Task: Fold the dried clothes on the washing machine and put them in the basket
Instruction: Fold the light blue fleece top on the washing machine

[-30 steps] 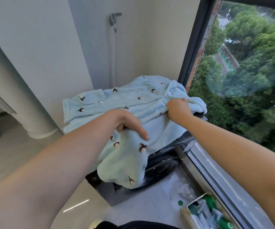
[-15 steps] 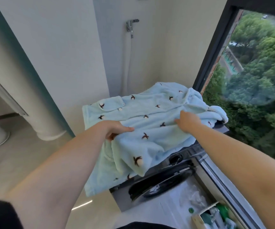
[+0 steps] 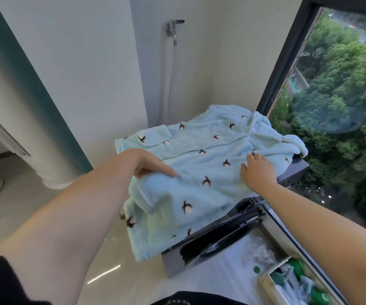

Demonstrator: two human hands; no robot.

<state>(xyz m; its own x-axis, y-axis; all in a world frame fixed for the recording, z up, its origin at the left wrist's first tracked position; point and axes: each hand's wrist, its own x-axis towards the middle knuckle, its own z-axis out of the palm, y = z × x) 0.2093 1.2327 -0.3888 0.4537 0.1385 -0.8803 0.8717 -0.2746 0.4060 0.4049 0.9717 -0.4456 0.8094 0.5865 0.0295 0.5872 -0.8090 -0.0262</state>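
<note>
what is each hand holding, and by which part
The left hand pinches the blue garment at its near left fold; the right hand just rests flat on it, holding nothing.

Light blue fleece garment (image 3: pixel 210 164), printed with small dark-and-white motifs, spread face up across the top of the dark grey washing machine (image 3: pixel 173 263). A flapped pocket lies at its far left, and the collar and a bunched sleeve lie at the far right. The near-left portion is doubled over and hangs past the machine's front edge, beside the round black door (image 3: pixel 219 241).
</note>
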